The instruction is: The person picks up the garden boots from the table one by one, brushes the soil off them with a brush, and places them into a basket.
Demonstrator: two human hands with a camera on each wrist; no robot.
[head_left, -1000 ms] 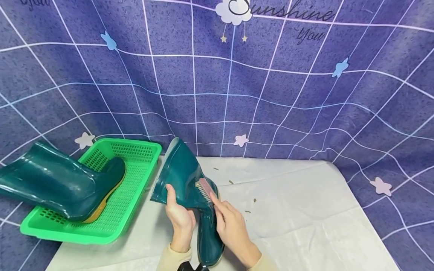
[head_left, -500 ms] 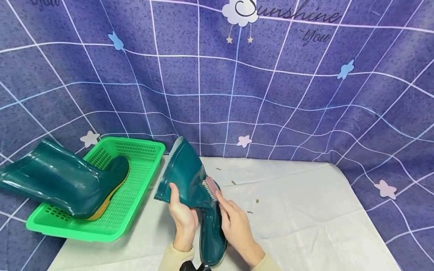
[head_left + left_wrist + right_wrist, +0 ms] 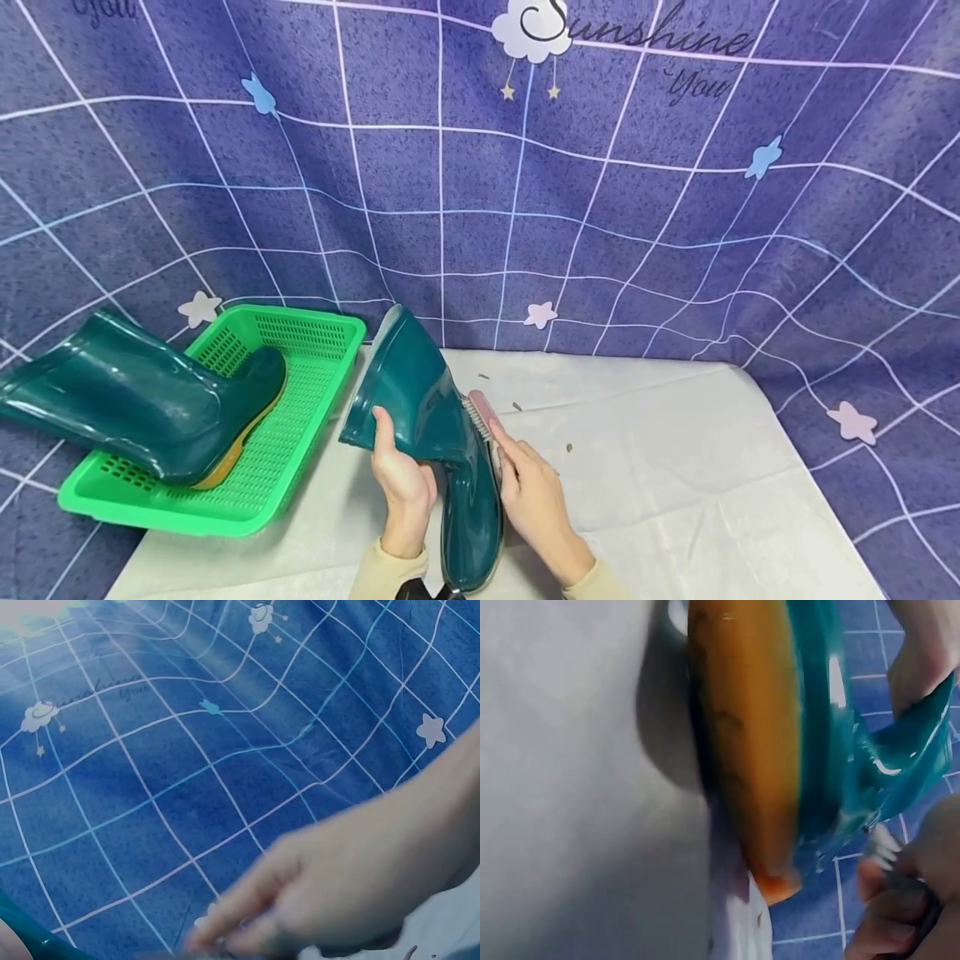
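A dark green rubber boot [image 3: 420,400] is tilted over the table, its shaft up and left, its toe toward the front edge. My left hand [image 3: 401,479] grips the shaft near the top opening, the thumb on the outside. In my right hand [image 3: 534,492] is a pink scrubbing brush [image 3: 482,407], its pale bristles against the boot's heel side at the ankle. The right wrist view shows the boot's orange sole [image 3: 750,735] and the curled fingers [image 3: 889,930] round the brush handle. A second green boot [image 3: 142,400] lies on its side across a green basket.
The green plastic basket [image 3: 315,417] stands at the table's left, with the second boot's shaft jutting past its rim. Small brown bits [image 3: 569,447] lie scattered on the white tablecloth [image 3: 675,467]. A purple patterned curtain [image 3: 600,208] hangs behind the table.
The brush has moved rightward from the front of the boot's ankle to its rear edge, along with my right hand. My left hand keeps its grip. The view has shifted slightly.
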